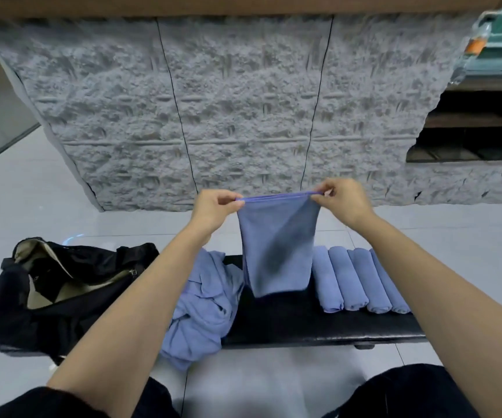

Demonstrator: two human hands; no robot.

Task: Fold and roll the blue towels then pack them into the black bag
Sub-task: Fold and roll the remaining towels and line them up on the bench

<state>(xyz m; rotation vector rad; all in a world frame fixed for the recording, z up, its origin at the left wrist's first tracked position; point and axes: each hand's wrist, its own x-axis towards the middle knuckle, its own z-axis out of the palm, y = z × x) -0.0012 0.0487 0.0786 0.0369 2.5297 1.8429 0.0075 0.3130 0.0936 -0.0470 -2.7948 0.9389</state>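
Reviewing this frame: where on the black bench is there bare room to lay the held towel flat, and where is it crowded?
Bare bench shows between the loose towel pile and the rolled towels, under the held towel pinched by the left hand and right hand. A narrow strip runs before the rolls. The black bag crowds the left end.

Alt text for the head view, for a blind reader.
The left hand and right hand pinch the top corners of a blue towel, holding it above a black bench. Four rolled towels lie right of it; a heap of loose towels and an open black bag, left.
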